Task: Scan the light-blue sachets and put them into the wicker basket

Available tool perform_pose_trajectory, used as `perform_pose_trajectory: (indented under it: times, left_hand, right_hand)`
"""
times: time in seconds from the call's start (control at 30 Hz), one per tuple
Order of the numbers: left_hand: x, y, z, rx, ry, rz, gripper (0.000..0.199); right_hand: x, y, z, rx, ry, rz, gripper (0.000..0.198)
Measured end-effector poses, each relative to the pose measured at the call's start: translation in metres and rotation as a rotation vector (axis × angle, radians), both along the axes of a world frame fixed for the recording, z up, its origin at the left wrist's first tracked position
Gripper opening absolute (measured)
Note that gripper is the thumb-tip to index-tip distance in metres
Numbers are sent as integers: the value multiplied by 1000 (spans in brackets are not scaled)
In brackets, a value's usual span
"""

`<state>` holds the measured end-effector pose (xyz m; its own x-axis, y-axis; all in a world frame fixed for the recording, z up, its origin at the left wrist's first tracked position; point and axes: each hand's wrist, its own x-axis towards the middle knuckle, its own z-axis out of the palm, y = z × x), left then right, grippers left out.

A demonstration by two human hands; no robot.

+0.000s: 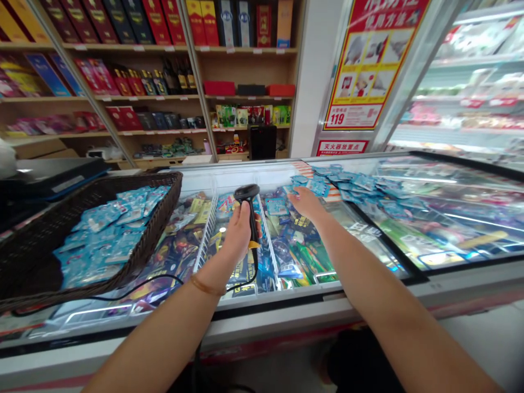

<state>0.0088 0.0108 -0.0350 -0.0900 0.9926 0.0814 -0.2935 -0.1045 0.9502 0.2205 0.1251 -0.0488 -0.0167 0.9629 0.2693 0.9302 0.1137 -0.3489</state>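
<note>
Left grip (240,225) curling round its handle, we are holding a black scanner (246,192) upright near the middle of our view, its cord (161,276) trailing toward 8 o'clock. Our right grip (305,201) is reaching out just to the 3 o'clock side, its fingertips meeting the near end of the loose blue packets (360,184); we cannot be telling whether it is pinching one. Those packets are lying across the top of a freezer (286,317), spreading toward 3 o'clock, while bagged goods are filling it below. At 9 o'clock, a wicker basket (172,199) is holding more blue packets. Shelves (249,71) are standing toward 11 o'clock, and a poster (370,71) is hanging between 1 and 2.
</note>
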Motion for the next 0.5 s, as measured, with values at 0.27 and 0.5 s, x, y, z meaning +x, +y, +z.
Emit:
perform_pose_trajectory:
  times: [0.27,0.5]
  left_hand:
    - [1,4,-12,-3,26,-33,64]
    - [3,2,-11,-6,38,-64,65]
  right_hand:
    - [-18,-8,-13,-26,-72,-4,71]
    - [-29,-2,-4,-176,151,71,54]
